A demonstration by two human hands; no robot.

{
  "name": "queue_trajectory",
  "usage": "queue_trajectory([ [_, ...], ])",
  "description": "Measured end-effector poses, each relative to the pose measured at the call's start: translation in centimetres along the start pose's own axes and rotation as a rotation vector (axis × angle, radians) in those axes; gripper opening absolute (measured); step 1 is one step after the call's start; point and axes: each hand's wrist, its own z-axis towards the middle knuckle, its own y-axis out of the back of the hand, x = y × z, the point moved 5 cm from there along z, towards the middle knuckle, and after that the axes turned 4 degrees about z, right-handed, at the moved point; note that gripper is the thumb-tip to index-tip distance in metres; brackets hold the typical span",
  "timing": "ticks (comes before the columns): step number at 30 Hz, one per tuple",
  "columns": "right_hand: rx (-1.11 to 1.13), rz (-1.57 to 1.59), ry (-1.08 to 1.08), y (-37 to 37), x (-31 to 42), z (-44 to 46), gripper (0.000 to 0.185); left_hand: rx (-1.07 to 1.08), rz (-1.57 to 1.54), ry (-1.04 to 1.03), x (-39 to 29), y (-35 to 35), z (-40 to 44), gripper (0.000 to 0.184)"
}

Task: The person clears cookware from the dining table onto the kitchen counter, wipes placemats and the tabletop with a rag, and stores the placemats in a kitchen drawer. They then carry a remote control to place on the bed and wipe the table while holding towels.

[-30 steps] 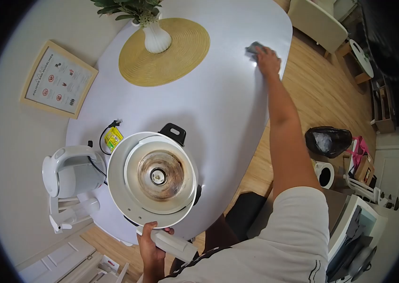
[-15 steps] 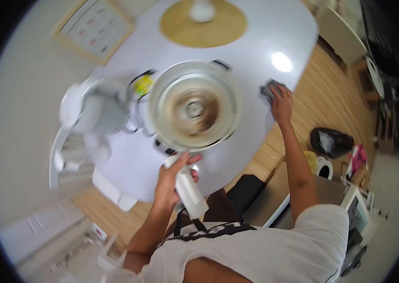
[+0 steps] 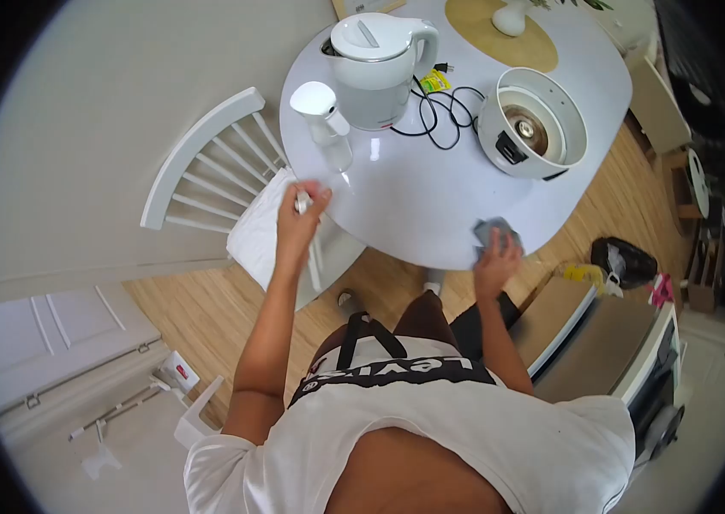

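Note:
My left hand [image 3: 296, 230] is closed on a small white object [image 3: 302, 202], mostly hidden by the fingers, beside the table's left edge and above a white chair. My right hand [image 3: 498, 264] presses a grey cloth [image 3: 493, 231] on the near right edge of the white table [image 3: 414, 206]. Beyond the cloth sits a white round pot [image 3: 500, 158] with black side handles and a brown-stained inside. A white kettle [image 3: 371, 81] and a clear bottle with a white top [image 3: 325, 124] stand at the table's left; a black cord [image 3: 440, 137] lies between kettle and pot.
A white chair [image 3: 200, 167] with a white cloth [image 3: 264, 231] on its seat stands at the left. A vase [image 3: 510, 19] rests on a round yellow mat [image 3: 542, 47] at the back. A black bag [image 3: 624, 261] is on the floor at the right.
The view has swung left and down. My left hand has moved away from the pot to the table's left edge. My right hand has drawn the grey cloth toward the near edge.

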Motion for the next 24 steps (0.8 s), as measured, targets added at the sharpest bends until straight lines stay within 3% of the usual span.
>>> queue_trajectory([
  [1,0.049,-0.024,-0.028,-0.5,2.9,-0.6,0.055,-0.079,0.104,-0.125,-0.9,1.2,1.3,0.055],
  [2,0.097,-0.031,-0.023,-1.1,5.0,-0.5,0.053,-0.084,0.178,-0.186,-0.8,2.0,3.2,0.081],
  [7,0.125,-0.015,0.02,-5.9,10.8,6.4,0.049,0.043,0.196,-0.333,-2.0,1.1,9.1,0.105],
  [10,0.141,0.005,0.054,-8.7,14.4,10.6,0.05,0.14,0.221,-0.412,-1.9,-0.3,11.0,0.093],
  [15,0.168,0.163,0.278,-10.5,21.5,10.7,0.052,-0.015,0.205,-0.555,-1.0,-1.5,12.1,0.06],
  [19,0.283,0.198,0.405,-12.5,26.8,10.1,0.053,-0.146,0.173,-0.581,-1.7,1.3,10.3,0.054],
  [21,0.302,0.242,0.457,-13.8,29.5,11.1,0.053,-0.203,-0.017,-0.54,-3.1,3.5,9.0,0.039],
  [24,0.291,0.321,0.583,-16.0,33.7,13.9,0.048,-0.375,0.054,-0.369,-1.6,7.2,7.9,0.038],
])
